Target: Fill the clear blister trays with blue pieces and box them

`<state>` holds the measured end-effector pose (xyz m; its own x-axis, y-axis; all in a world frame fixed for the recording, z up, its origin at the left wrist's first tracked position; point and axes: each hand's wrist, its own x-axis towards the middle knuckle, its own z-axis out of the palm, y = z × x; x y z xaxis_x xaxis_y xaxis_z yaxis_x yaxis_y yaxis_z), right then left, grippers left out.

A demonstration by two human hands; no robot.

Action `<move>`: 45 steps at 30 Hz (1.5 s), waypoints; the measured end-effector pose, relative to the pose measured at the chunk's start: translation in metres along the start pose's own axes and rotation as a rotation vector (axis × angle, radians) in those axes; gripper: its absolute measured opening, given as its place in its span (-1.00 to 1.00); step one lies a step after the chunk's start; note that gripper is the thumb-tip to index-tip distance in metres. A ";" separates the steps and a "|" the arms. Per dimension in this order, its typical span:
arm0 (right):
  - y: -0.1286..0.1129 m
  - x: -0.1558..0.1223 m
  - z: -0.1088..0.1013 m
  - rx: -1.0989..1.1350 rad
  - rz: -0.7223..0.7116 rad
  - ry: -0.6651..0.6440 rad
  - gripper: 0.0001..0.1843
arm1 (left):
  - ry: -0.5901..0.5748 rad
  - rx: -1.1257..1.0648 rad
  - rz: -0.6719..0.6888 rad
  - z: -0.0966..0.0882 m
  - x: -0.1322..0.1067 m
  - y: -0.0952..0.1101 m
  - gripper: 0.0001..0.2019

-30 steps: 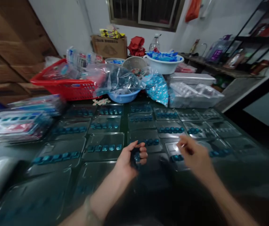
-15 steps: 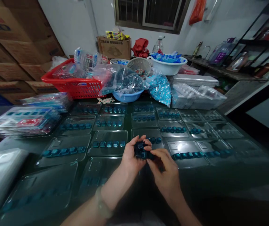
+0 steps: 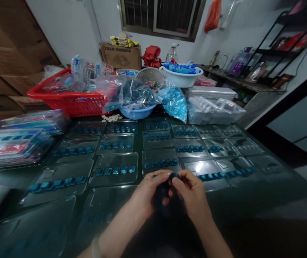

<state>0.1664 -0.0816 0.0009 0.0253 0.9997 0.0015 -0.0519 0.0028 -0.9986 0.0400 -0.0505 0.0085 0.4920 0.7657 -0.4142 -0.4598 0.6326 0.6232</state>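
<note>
My left hand [image 3: 149, 190] is curled, with dark teal pieces partly hidden in its palm. Close against it, my right hand [image 3: 195, 191] pinches a small teal piece [image 3: 174, 175] between thumb and fingers; the left thumb is at its edge. Both hands hover over the near middle of the dark table. Just beyond them lies a clear plastic tray [image 3: 158, 154] with a row of teal blocks. To the right is another clear tray [image 3: 200, 166] with a similar row. Left of my hands, a third clear tray [image 3: 117, 159] holds teal blocks [image 3: 116, 171] too.
Many more clear trays cover the dark table [image 3: 250, 200]. A stack of packaged sets [image 3: 13, 147] stands at the left. At the back are a red basket [image 3: 72, 104], a blue basin [image 3: 137, 113], a bag of turquoise pieces [image 3: 173, 104] and stacked clear plastic trays [image 3: 215, 109].
My left hand has turned from palm-up to thumb-up, hiding most of its pieces. My right hand has risen slightly with a piece in its fingertips. The view has shifted to the right.
</note>
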 end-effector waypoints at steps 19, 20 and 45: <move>-0.004 -0.009 -0.027 -0.436 -0.240 0.098 -0.88 | -0.091 0.078 -0.162 0.014 0.010 -0.015 -0.78; -0.004 -0.009 -0.031 -0.411 -0.199 0.084 -0.89 | -0.106 0.085 -0.189 0.015 0.011 -0.016 -0.76; 0.027 0.140 -0.268 -1.187 0.194 0.564 -0.74 | 0.063 -0.074 -0.251 0.007 0.026 -0.001 -0.85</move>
<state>0.4359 0.0517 -0.0402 0.5394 0.8333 0.1207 0.7883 -0.4494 -0.4202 0.0583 -0.0320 0.0015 0.5515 0.5880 -0.5917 -0.3832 0.8087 0.4464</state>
